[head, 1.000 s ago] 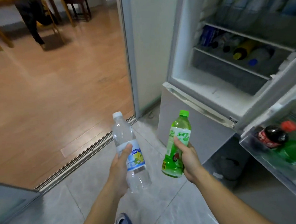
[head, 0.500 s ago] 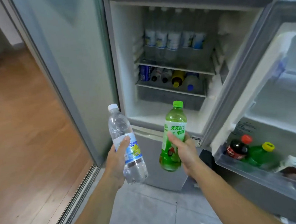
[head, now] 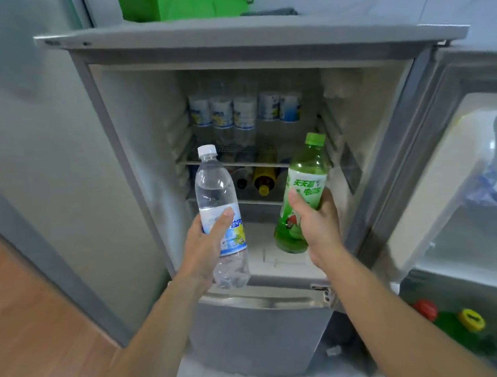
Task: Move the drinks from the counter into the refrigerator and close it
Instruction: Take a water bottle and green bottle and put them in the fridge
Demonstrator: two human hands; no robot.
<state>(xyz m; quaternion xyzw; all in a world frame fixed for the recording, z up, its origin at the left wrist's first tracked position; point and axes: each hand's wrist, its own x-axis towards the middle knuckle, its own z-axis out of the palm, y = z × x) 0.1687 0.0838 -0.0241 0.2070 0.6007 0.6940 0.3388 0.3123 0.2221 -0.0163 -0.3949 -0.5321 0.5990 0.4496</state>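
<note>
Before open fridge (head: 158,171) — green bottle (head: 302,196) labelled 天天, right hand (head: 317,224).

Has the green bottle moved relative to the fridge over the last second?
Yes. The green bottle, gripped by the right hand, has come up and forward to the open refrigerator compartment, from below its sill.

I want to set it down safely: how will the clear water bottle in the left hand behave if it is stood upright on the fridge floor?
The clear water bottle looks full, so probably heavy for its size. It is tall and narrow, so a nudge may tip it. Its round body would likely roll if laid down, like the bottles lying on the lower shelf. The left hand grips its label.
</note>
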